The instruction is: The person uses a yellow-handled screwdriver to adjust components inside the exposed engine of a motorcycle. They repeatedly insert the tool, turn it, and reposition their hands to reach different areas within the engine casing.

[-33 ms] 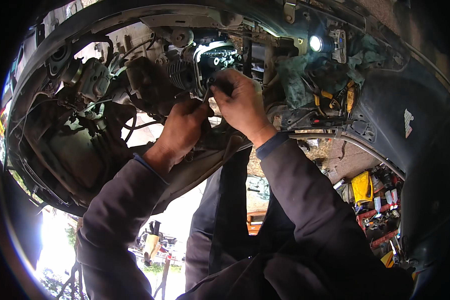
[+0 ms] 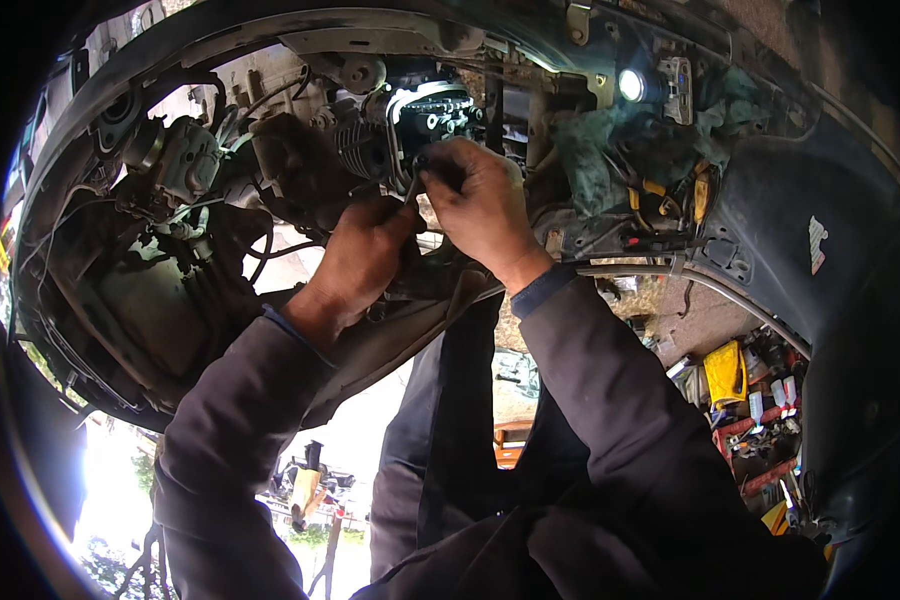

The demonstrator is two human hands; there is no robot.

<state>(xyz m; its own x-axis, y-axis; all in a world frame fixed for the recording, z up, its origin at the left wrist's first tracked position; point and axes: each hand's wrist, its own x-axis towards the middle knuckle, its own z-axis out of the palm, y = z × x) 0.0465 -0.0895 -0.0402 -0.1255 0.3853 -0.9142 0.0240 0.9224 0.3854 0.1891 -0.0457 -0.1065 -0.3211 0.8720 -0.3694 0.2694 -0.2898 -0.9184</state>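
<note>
dark little part (image 2: 422, 162) is poking out of the right grip (image 2: 482, 208), pinched; left grip (image 2: 363, 252) is pinching a thin rod (image 2: 412, 189) just below

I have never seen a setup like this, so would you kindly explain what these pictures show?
There is no robot here, just a person's two bare hands. The view comes from a wide fisheye camera worn on the head, looking down, which is why edges bend. The left hand and right hand meet over what looks like a vehicle's engine bay, around a thin piece too small to identify. Just beyond them is a brightly lit metal part. To the right are a shining lamp, crumpled greenish sheeting and yellow-handled tools. Lower right, a yellow object lies among assorted items.
</note>
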